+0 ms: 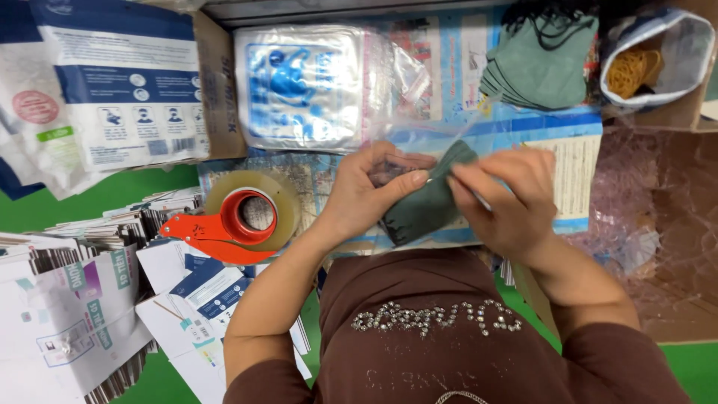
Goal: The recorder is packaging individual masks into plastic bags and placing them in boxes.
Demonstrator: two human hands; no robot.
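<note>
Left hand (374, 191): closed around the upper end of a folded bundle of dark green masks (428, 202), thumb laid across the top; gripped so, apparently, to keep the stack squared.
Right hand (508, 198): fingers curled and pinched at the bundle's right side, seemingly on the mouth of a thin clear bag (419, 131); exact contact hard to make out.
Bundle position: held just above the table's near edge, tilted, lower end toward the body, between both hands.
Loose stack of green masks (535, 67): fanned at the far right, within easy reach, well apart from the hands.
Packet of clear bags (307, 86): flat at the far centre, directly beyond the hands, likely kept there for quick picking.
Tape dispenser (232, 221): red frame with a clear roll, just left of the left wrist, handle pointing left.
Rubber bands (632, 67): in an open white pouch at the far right corner.
Flat cartons (67, 299): piled at the near left, edges overhanging green surface.
Open room: little; only a narrow strip around the hands, crowded left by the dispenser, right by crumpled plastic sheeting (651, 217).
</note>
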